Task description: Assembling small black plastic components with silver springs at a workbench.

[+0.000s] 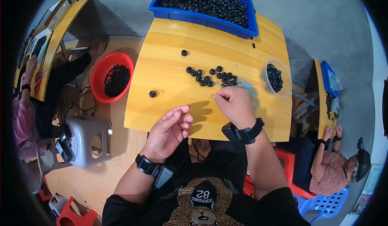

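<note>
My left hand [170, 128] is over the table's near edge, palm turned up. Its fingers are loosely curled and apart, with nothing visible in them. Thumb and fingertips of my right hand [236, 104] are pinched together above the table; anything between them is too small to make out. Just beyond it lie a heap of small silvery metal pieces [249, 89] and a cluster of black ring-shaped parts [229, 79]. More black rings [199, 78] are scattered to the left, with a single ring [152, 93] near the table's left edge.
A blue tray [202, 20] full of black rings stands at the far end of the yellow table [161, 68]. At its right is a clear tub [287, 80] of rings. A red basin [97, 78] and grey stool [83, 145] stand left. People sit at side tables.
</note>
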Motion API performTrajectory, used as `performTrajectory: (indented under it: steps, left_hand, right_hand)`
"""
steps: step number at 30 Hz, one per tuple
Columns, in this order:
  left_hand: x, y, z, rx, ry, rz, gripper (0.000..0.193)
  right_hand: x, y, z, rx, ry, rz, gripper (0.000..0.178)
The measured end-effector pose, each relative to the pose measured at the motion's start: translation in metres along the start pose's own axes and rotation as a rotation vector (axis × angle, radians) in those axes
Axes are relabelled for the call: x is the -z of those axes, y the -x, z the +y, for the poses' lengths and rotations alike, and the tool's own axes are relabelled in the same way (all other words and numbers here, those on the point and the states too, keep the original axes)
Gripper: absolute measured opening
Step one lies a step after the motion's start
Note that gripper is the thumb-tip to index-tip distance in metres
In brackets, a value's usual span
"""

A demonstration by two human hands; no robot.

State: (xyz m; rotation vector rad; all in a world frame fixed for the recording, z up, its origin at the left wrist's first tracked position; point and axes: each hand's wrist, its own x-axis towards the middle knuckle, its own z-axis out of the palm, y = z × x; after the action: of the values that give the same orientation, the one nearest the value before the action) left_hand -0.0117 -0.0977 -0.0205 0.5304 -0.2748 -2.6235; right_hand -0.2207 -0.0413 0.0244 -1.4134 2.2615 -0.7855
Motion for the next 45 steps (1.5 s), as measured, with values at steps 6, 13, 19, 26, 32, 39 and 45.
performTrajectory:
  steps: [6,13,19,26,32,39,45]
  left_hand:
    - [0.005,-0.005,0.004,0.037,0.044,-0.045,0.025]
    - [0.008,-0.005,0.002,0.042,0.022,-0.05,0.024]
    - [0.004,-0.005,0.001,0.039,-0.011,-0.026,0.024]
    - [-0.002,0.0,-0.007,0.02,-0.113,0.029,0.022]
    - [-0.024,0.018,-0.034,0.141,-0.268,-0.019,0.025]
    - [-0.03,0.036,-0.054,0.206,-0.283,-0.072,0.028]
    - [-0.033,0.04,-0.057,0.185,-0.303,-0.071,0.021]
  right_hand:
    - [-0.011,-0.014,0.001,0.005,-0.021,0.088,0.014]
    - [-0.021,-0.023,-0.007,-0.021,0.227,0.097,0.019]
    - [-0.019,-0.018,-0.003,0.038,0.304,0.137,0.016]
    - [0.01,0.044,-0.025,-0.073,-0.207,0.042,0.017]
    - [0.014,0.099,-0.029,0.009,-0.411,-0.029,0.017]
    - [0.014,0.126,-0.022,0.201,-0.367,0.041,0.02]
    - [0.02,0.131,-0.022,0.231,-0.366,-0.007,0.022]
